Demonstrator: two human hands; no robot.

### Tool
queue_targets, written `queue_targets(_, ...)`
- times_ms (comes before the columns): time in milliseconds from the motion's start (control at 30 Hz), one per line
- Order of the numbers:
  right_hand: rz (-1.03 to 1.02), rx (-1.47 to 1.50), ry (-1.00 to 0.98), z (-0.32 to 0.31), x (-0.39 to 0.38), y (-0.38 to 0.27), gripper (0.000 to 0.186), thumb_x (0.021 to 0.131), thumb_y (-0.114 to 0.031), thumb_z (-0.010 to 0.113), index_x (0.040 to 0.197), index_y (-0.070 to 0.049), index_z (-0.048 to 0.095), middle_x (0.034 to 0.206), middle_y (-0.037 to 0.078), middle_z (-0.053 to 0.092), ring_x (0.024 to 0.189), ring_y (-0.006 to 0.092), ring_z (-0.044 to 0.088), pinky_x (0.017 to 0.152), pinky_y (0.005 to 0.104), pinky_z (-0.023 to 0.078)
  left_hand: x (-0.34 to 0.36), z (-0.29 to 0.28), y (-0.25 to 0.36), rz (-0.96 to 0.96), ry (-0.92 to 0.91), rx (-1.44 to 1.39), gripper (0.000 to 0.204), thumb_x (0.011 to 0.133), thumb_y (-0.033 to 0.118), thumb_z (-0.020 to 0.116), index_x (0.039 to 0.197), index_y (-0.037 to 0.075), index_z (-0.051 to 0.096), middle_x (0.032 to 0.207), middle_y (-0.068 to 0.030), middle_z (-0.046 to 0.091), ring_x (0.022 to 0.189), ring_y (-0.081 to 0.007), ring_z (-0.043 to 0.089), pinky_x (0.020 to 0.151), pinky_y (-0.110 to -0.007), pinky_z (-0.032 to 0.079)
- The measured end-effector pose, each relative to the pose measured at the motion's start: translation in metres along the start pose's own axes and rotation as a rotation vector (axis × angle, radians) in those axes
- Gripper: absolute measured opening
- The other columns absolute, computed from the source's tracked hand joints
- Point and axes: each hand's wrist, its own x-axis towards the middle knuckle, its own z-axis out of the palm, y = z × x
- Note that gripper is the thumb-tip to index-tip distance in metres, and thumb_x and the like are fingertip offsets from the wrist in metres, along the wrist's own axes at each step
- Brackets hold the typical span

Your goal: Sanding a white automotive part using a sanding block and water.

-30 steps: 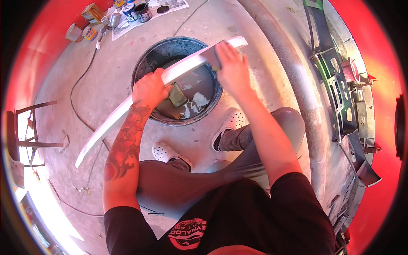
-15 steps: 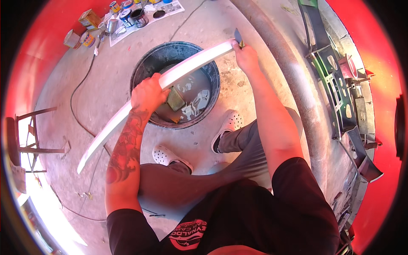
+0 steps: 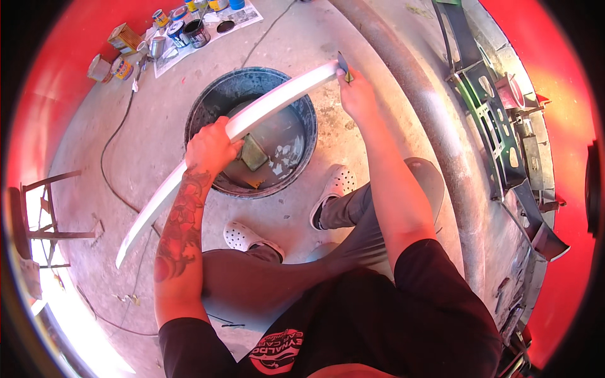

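Note:
I hold a long, curved white strip (image 3: 273, 99) diagonally over a black tub (image 3: 290, 164), with my left hand (image 3: 208, 146) wrapped round it near its middle. My right hand (image 3: 357, 96), at the strip's upper right end, grips a dark, thin sanding sheet (image 3: 341, 62) against that end; the sheet's underside looks yellowish. The tub holds murky water with a greenish block (image 3: 253, 152) in it. Below are my feet in white perforated clogs (image 3: 242, 236).
Paint cans (image 3: 196, 34) and tins stand on paper at the upper left. A hose (image 3: 112, 186) crosses the concrete floor (image 3: 107, 233). A metal stand (image 3: 53, 233) is at left. Dark car-body parts (image 3: 491, 126) lie at right beside a red wall (image 3: 570, 75).
My right hand has moved from on the strip above the tub out to the strip's right end, turning the dark sheet edge-on. The strip's left end sits lower in the picture.

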Motion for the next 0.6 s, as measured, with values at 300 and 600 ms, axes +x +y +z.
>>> queue_targets(300,-0.030,-0.112,-0.114,0.020,0.010,-0.012,0.044,0.104,-0.044,0.047,0.136,-0.017,0.063,0.116,0.021,0.071,0.109,0.0428,0.066,0.092,0.0520,0.052,-0.007,0.006,-0.020,-0.004,0.014,-0.047,0.046,0.081,0.038,0.077,0.116,0.011,0.064,0.097,-0.0172,0.075,0.094,-0.0377,0.073,0.083,-0.051,0.058)
queue_targets(600,-0.023,-0.142,-0.154,0.013,0.032,0.037,0.068,0.102,-0.061,0.043,0.135,-0.005,0.062,0.119,0.028,0.069,0.116,0.0457,0.063,0.099,0.0474,0.049,-0.008,0.008,-0.014,0.026,0.062,-0.032,0.044,0.079,0.039,0.078,0.108,0.008,0.068,0.091,-0.0146,0.075,0.083,-0.0343,0.075,0.073,-0.046,0.060)
